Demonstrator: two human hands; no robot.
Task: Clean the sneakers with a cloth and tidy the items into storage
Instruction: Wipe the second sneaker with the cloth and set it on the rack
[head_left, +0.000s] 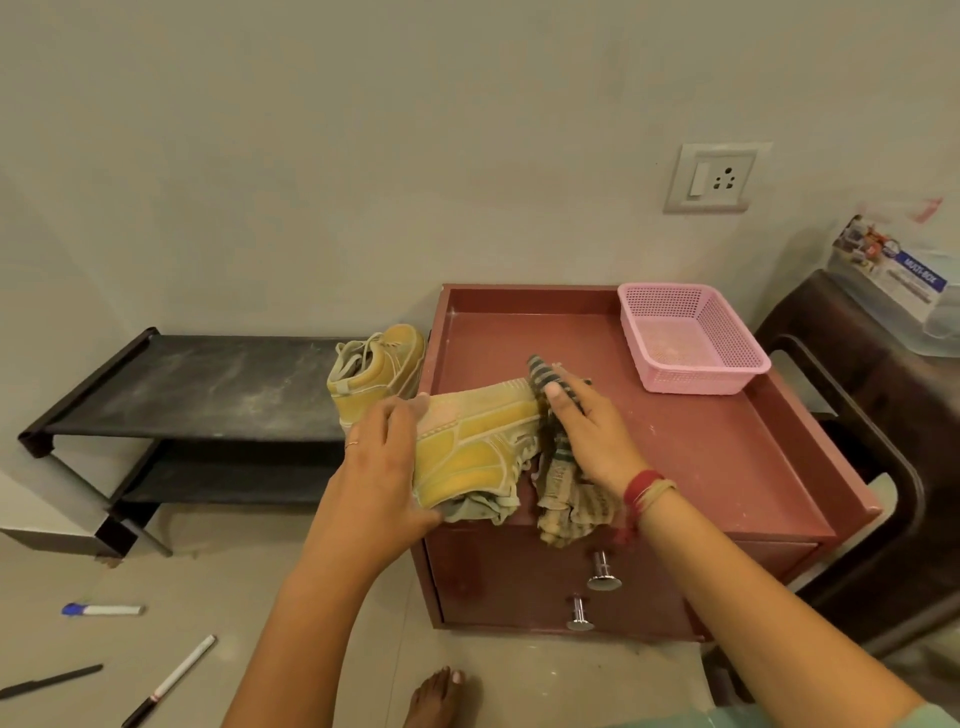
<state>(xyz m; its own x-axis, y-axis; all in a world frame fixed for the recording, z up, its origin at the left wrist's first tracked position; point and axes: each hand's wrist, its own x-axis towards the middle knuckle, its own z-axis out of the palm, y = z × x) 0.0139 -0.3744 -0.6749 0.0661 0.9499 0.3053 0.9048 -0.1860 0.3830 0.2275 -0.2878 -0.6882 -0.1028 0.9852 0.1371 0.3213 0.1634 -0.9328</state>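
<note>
While the left hand (382, 467) grips a yellow sneaker (478, 447) at mid-frame, the right hand's (587, 431) fingers press a striped cloth (563, 493) against its toe.

Both bare forearms reach forward and draw together. The left hand (384, 457) curls round a yellow sneaker (478, 447), thumb underneath, with a thin ring (353, 444) on one finger. Just beside it, the right hand (587, 431) grips a striped cloth (563, 493), forefinger stretched out, with red and beige threads (647, 491) at the wrist.
</note>
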